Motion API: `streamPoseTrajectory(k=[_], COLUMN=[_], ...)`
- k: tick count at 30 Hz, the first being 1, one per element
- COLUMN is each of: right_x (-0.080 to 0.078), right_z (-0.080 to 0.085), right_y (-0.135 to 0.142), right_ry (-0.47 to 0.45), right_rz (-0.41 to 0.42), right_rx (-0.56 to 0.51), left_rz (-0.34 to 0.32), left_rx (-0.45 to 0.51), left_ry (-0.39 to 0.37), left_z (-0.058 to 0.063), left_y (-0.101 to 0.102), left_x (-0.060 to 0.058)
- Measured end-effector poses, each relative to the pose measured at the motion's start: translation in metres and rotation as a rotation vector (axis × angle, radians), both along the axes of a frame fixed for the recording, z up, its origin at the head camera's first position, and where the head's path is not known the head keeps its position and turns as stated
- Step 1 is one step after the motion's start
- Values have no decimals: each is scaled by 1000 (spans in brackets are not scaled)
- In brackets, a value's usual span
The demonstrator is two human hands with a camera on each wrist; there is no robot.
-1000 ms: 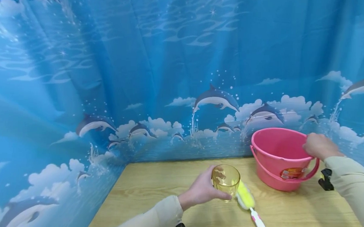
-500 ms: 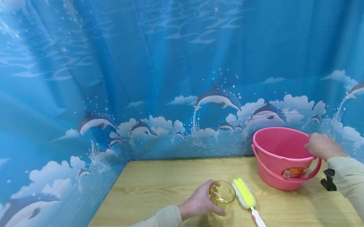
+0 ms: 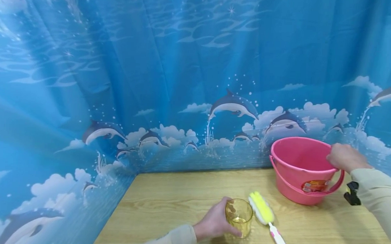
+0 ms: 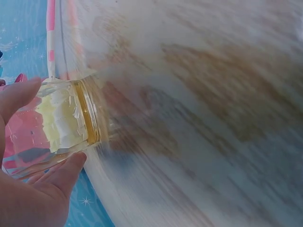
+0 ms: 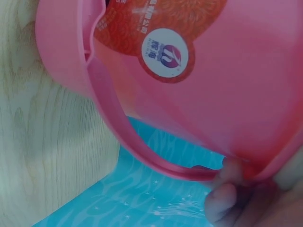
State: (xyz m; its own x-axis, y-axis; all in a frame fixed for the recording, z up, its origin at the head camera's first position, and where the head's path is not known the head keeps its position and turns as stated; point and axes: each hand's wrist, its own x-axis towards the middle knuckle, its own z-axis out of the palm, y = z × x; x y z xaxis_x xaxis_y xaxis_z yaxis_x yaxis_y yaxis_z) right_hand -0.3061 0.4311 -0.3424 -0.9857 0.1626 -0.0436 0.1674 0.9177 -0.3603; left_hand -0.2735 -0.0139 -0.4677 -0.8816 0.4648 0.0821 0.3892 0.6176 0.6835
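Observation:
My left hand [image 3: 214,220] holds a clear amber drinking glass [image 3: 240,212], thumb on one side and fingers on the other. The glass stands upright, its base at or very near the tabletop; whether it touches I cannot tell. In the left wrist view, the glass [image 4: 57,123] lies between thumb and fingers. At the right, my right hand [image 3: 346,157] grips the rim of a pink bucket [image 3: 288,181] near where its handle joins. Curled fingers [image 5: 222,198] show there in the right wrist view, beside the handle [image 5: 120,127]. The bucket is upright on the table.
Between glass and bucket lies a cleaning brush [image 3: 261,208] with a yellow and white head and a pink and white handle. The light wooden table [image 3: 167,189] meets a blue dolphin-print curtain [image 3: 184,82] behind and at the left.
My left hand has lowered the glass toward the tabletop, bringing it nearer to me and clear of the brush head. The right hand and bucket have stayed put.

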Motion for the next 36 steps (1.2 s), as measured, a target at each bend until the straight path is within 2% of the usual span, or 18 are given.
streamPoseTrajectory(k=[8, 12, 14, 17, 20, 22, 27, 31, 36], right_x=[-2, -3, -2, -1, 2, 5, 17, 30, 48], right_z=[0, 2, 3, 7, 12, 16, 29, 36, 37], right_y=[0, 3, 6, 6, 2, -5, -35, -66, -100], right_ry=[16, 40, 71, 109, 160, 218, 384, 467, 529], right_rz=[40, 49, 19, -70, -134, -131, -59, 70, 234], right_rx=[-59, -24, 25, 88, 132, 155, 224, 245, 232], left_rz=[-12, -19, -15, -23, -65, -106, -135, -93, -48], left_rx=[-8, -31, -44, -63, -70, -76, -123, -200, -342], left_ry=[-6, 0, -8, -20, -34, -34, 3, 82, 169], left_z=[3, 4, 4, 8, 16, 24, 47, 62, 74], left_y=[-3, -7, -10, -15, -23, -29, -41, -47, -52], left_x=[0, 2, 3, 4, 3, 2, 1, 5, 8])
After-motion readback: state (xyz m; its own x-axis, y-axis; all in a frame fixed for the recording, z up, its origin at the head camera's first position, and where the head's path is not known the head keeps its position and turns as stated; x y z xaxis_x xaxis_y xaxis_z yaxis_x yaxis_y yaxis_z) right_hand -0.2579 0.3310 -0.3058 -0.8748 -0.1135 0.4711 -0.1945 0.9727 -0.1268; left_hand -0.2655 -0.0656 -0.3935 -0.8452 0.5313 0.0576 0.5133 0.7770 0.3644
